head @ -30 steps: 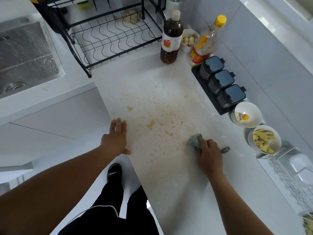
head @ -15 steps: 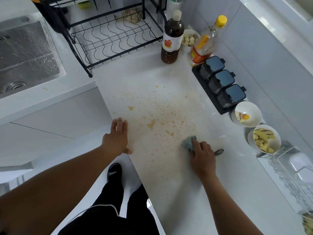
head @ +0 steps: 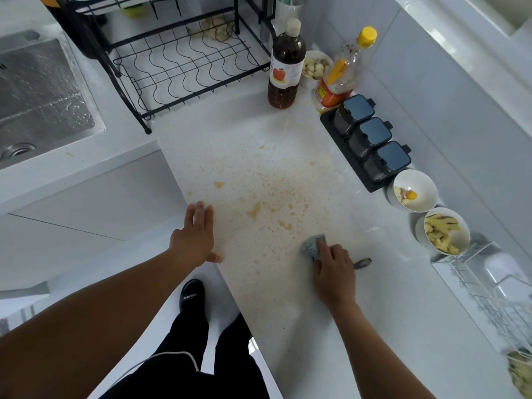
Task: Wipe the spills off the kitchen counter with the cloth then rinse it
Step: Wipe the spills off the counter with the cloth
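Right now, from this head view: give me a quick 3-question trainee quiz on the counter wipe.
1. True or false: the right hand presses the cloth onto the counter.
2. Where does the left hand rest? A) in the sink B) flat at the counter's edge C) on the dark bottle
3. Fill in: most of the brown spills lie ____ the two hands and the dish rack.

Key: 1 true; 2 B; 3 between
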A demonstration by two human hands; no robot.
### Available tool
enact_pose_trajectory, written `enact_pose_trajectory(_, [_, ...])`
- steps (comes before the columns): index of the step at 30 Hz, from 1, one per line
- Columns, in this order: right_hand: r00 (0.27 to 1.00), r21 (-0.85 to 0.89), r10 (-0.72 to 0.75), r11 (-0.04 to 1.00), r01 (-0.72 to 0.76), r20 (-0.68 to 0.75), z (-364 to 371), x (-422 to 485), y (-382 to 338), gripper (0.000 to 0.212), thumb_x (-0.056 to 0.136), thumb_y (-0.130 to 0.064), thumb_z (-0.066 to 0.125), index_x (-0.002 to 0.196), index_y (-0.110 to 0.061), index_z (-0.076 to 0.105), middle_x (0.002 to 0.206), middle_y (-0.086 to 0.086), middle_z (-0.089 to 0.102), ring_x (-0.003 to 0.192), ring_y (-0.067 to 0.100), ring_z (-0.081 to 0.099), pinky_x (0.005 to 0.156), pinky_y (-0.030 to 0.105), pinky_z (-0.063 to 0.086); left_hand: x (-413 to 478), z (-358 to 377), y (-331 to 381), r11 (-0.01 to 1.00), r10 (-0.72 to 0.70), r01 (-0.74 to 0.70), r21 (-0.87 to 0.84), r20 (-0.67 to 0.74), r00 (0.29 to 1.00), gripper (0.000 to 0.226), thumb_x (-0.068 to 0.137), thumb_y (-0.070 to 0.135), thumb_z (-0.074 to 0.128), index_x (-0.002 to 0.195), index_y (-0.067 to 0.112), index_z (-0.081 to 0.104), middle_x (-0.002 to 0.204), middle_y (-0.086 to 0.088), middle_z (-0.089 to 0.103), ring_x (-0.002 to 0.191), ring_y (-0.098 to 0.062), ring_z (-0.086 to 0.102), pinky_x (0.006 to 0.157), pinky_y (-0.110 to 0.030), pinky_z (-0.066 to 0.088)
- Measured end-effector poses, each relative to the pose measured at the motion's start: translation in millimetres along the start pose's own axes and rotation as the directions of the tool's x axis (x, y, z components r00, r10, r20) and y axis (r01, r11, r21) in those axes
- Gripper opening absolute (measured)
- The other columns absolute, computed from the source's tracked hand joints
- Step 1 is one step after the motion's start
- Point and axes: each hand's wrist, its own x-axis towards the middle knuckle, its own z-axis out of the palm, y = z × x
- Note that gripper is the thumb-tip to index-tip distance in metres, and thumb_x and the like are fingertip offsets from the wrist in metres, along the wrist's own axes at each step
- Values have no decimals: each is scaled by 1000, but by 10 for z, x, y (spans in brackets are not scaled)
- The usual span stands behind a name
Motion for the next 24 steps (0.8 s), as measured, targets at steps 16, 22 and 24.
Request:
enact_pose_trajectory(16, [1000,-46,7,999,-7,3,36,-49,-205,40,83,-13,69,121,-4,61,91,16,58,79,37,55,63,41,49,-36,-10,11,1000,7,-7,-10,-25,1000,134,78,72,63,153,5,-24,162,-16,-28,151,-35,-21,102,-50,50])
enact_pose_trajectory(22, [983,-3,182,983,-182,-34,50,-113,-360,37,83,-9,67,119,-1,62,87,19,58,75,37,56,62,41,47,-58,-23,3,999,7,-7,-36,-17,1000,132,80,68,65,153,6,-25,162,-15,-30,151,-34,-22,103,-50,48])
enact_pose_trajectory(24, [997,-22,-70,997,71,27,76,-156,-368,41,82,-12,68,122,-4,62,90,15,58,77,35,55,63,39,47,-54,-21,8,999,9,-10,-49,-16,1000,132,80,67,66,153,6,-25,162,-14,-30,150,-34,-23,103,-51,47])
